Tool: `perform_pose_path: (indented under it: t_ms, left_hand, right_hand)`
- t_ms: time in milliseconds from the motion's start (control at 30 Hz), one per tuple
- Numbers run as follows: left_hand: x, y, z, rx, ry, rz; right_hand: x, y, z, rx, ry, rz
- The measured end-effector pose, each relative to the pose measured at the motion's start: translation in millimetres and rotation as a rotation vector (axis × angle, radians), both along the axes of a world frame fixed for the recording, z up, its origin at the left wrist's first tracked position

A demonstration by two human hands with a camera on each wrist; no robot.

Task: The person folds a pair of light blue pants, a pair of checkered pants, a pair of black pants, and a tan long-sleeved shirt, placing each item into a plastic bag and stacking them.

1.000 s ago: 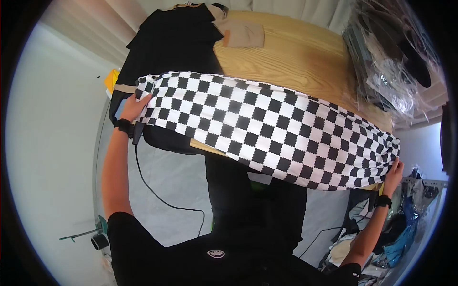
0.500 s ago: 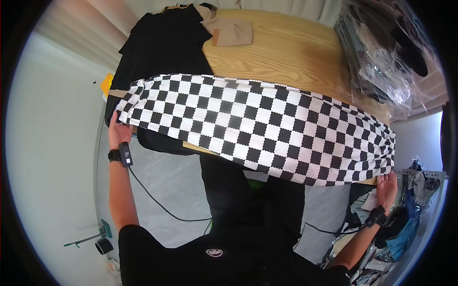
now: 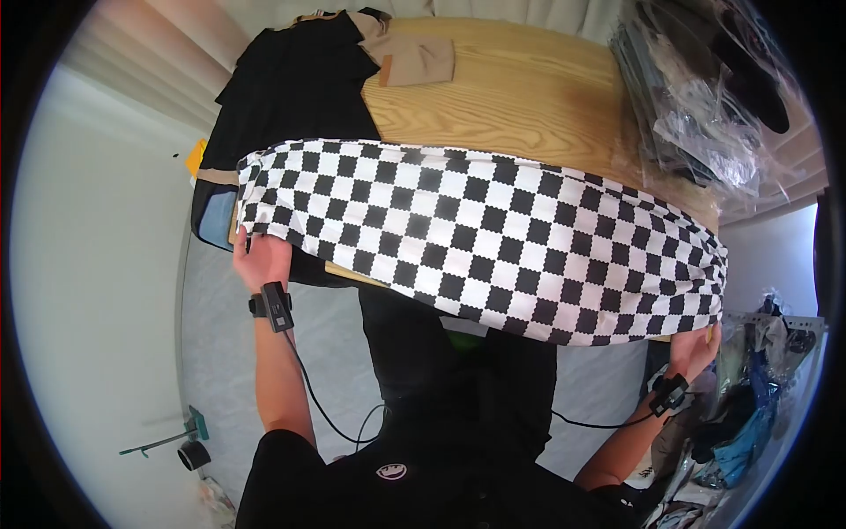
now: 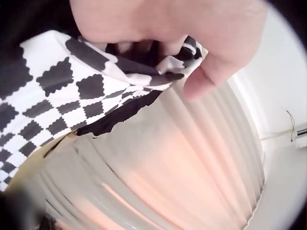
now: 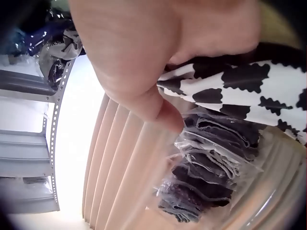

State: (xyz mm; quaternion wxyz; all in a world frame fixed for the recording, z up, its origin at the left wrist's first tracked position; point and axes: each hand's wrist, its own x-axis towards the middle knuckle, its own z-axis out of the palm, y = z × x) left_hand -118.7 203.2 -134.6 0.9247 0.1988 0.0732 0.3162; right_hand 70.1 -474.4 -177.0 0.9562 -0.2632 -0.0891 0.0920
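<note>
On my feed I see a wood-grain bench (image 3: 520,97) above grey floor (image 3: 213,353), pleated curtains (image 3: 564,18) behind, pale wall (image 3: 97,264) left, perforated metal shelving (image 5: 53,139) right.

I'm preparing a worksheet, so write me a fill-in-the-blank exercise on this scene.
The left hand and right hand hold cloth with a black-and-white ____ pattern.
In the head view, the black garment lies toward the left of the table, the bagged stack toward its ____.
The stack's clear wrapping looks like ____.
Missing words: checkered; right; plastic.
</note>
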Motion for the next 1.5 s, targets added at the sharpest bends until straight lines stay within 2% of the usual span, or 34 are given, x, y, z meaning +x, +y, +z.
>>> perform_pose_path:
  t_ms: [133, 200, 233, 300, 467, 600, 667, 800, 900, 933, 967, 1000, 1033, 1067, 1100, 1167, 1200, 1267, 1333, 1400, 1500]
  left_hand:
    - [7.6, -12.5, -6.3, 0.047, 0.042, 0.16]
    - [7.4, -9.5, -11.9, 0.13, 0.019, 0.106]
    - [4.5, -3.8, -19.1, 0.182, 0.014, 0.087]
    - [6.6, -6.4, -18.4, 0.18, 0.008, 0.107]
    - [10.5, -10.5, -14.2, 0.186, 0.007, 0.15]
    - [12.6, -10.5, -15.7, 0.165, 0.055, 0.17]
    - [13.7, -10.3, -15.3, 0.188, 0.056, 0.159]
    - [16.6, -12.2, -11.1, 0.231, 0.125, 0.156]
    - [20.3, -6.1, -1.5, 0.304, 0.359, 0.131]
    - [18.0, -3.4, 5.9, 0.336, 0.367, 0.093]
    - [18.5, 0.4, 10.7, 0.374, 0.376, 0.155]
    - [20.0, 0.8, 15.6, 0.412, 0.385, 0.215]
    - [26.5, -14.2, 31.1, 0.5, 0.423, 0.37]
    - [31.0, -33.9, 47.0, 0.502, 0.423, 0.362]
    - [34.1, -57.1, 62.8, 0.74, 0.678, 0.395]
    - [42.5, -104.5, 86.3, 1.26, 0.94, 0.28]
    - [47.8, -126.1, 89.7, 1.537, 0.929, 0.125]
    - [59.7, -158.0, 73.6, 2.094, 0.837, 0.125]
    - [73.8, -182.7, 53.7, 2.164, 0.661, 0.118]
    - [79.2, -193.1, 35.1, 2.211, 0.694, 0.01]
    - [85.5, -195.5, 26.2, 2.21, 0.678, 0.01]
  right_hand:
    - [0.3, 8.0, 1.3, -0.009, 0.014, -0.081]
    - [1.6, 18.6, 9.0, -0.001, 0.283, -0.371]
    - [6.7, -2.3, -10.9, 0.002, 0.061, -0.143]
    - [9.2, -1.3, -9.8, 0.003, 0.096, -0.145]
    - [7.6, 4.4, -2.7, 0.039, 0.026, 0.039]
    - [7.6, 5.1, -5.4, 0.019, 0.017, 0.004]
    - [7.4, 6.2, -3.1, -0.011, -0.012, 0.072]
    - [7.6, 6.6, -5.4, -0.01, 0.011, 0.001]
    - [9.3, 5.6, -8.4, -0.006, 0.0, 0.01]
    - [9.2, 6.3, -7.5, 0.003, 0.014, -0.003]
    - [8.4, 7.6, -6.4, -0.011, 0.052, -0.051]
    - [8.6, 10.3, -4.6, -0.017, 0.041, -0.013]
    - [8.2, 13.0, -3.9, -0.023, 0.036, -0.029]
    - [7.8, 15.8, -4.0, -0.026, 0.03, -0.045]
    - [7.0, 17.1, -3.1, -0.025, 0.057, -0.073]
    - [6.1, 21.3, 0.0, 0.003, 0.057, -0.078]
    - [5.3, 22.7, 1.9, 0.004, 0.067, -0.084]
    - [6.8, 17.5, -4.4, 0.008, 0.121, -0.122]
    - [5.9, 23.7, 0.3, 0.006, 0.172, -0.182]
    - [6.5, 27.8, 4.4, 0.009, 0.188, -0.206]
    - [6.5, 22.1, -1.6, 0.03, 0.089, -0.075]
